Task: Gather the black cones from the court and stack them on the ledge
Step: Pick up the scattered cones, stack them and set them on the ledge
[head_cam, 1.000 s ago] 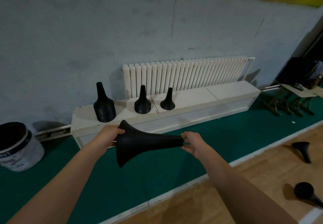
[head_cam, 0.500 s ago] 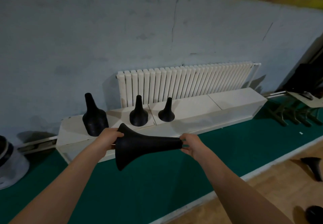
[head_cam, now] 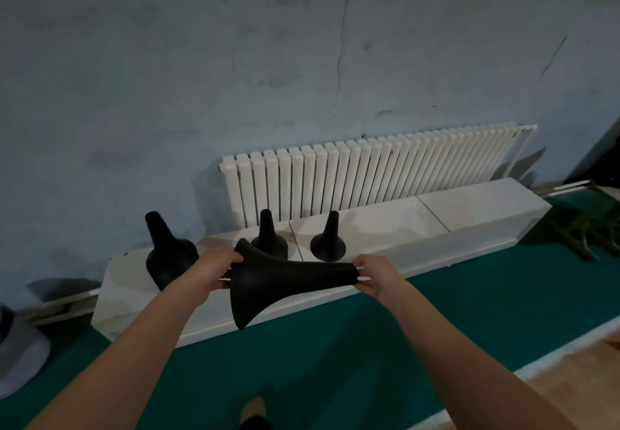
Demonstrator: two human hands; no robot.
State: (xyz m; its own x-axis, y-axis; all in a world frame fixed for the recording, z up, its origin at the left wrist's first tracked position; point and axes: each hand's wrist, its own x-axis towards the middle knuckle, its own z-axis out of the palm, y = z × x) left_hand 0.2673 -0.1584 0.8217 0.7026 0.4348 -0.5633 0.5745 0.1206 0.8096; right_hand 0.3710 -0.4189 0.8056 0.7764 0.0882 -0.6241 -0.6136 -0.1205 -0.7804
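Note:
I hold a black cone [head_cam: 285,282] sideways in front of the white ledge [head_cam: 469,215]. My left hand [head_cam: 214,270] grips its wide base rim on the left. My right hand [head_cam: 375,273] pinches its narrow tip on the right. On the ledge stand a tall stack of black cones [head_cam: 167,255] at the left, a second cone [head_cam: 268,238] partly hidden behind the held one, and a third cone [head_cam: 328,241] just right of it.
A white radiator [head_cam: 369,174] runs along the blue wall behind the ledge. A white bucket [head_cam: 20,356] sits on the green floor at far left. Dark stands [head_cam: 583,228] lie at the right end. Wooden court floor [head_cam: 577,392] shows at lower right.
I have come closer to the ledge, which now looms larger behind the held cone. The loose cones on the wooden floor have left the view. Both hands keep their hold.

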